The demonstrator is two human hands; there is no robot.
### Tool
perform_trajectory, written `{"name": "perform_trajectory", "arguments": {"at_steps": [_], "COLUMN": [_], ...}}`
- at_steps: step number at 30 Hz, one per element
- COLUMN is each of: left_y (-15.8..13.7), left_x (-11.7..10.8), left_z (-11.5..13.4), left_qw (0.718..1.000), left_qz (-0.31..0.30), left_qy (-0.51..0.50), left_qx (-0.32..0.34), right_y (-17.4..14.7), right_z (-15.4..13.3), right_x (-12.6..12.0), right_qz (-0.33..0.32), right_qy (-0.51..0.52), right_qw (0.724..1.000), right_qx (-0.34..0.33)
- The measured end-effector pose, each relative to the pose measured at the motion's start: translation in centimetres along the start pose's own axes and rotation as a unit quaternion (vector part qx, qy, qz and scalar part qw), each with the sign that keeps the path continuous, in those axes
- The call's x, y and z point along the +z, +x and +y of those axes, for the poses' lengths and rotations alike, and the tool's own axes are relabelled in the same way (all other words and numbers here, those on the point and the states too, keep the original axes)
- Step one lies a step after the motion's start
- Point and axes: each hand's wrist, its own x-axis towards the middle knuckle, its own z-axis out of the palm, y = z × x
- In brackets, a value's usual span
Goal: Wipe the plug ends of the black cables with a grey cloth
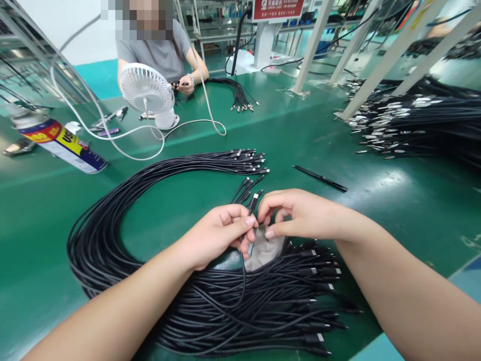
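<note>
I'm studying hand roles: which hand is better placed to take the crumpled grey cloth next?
Probably the right hand: it looks empty, near the cloth, while the left hand grips a thin black cable below its tip.

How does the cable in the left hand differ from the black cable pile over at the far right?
The cable is a single one, while the pile holds many. The cable is pinched in the left hand, whereas the pile lies on the table. The cable's tip points away from the person; most visible tips in the pile point left. Both are black with pale, shiny ends.
</note>
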Motion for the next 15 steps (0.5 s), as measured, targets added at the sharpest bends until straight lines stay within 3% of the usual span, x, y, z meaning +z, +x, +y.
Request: {"name": "perform_trajectory", "arguments": {"at_steps": [5, 8, 12, 15], "left_y": [0.1, 0.1, 0.2, 0.2], "left_x": [-0.1, -0.1, -0.1, -0.1], "left_z": [0.0, 0.1, 0.0, 0.0], "left_qw": [1.0, 1.0, 1.0, 1.0], "left_qz": [-0.003, -0.002, -0.003, -0.005], "left_qy": [0.0, -0.003, -0.009, -0.004], "left_qx": [0.005, 0.008, 0.009, 0.006], "right_y": [0.0, 0.4, 0.7, 0.5], "right_z": [0.5, 1.0, 0.8, 0.1], "right_x": [0.3, 0.9, 0.9, 0.2], "right_qz": [-0.073, -0.062, -0.035, 0.029], "right_qy": [-0.192, -0.249, -0.237, -0.19], "right_qw": [0.977, 0.965, 0.967, 0.974], "right_qx": [-0.064, -0.058, -0.083, -0.122]}}
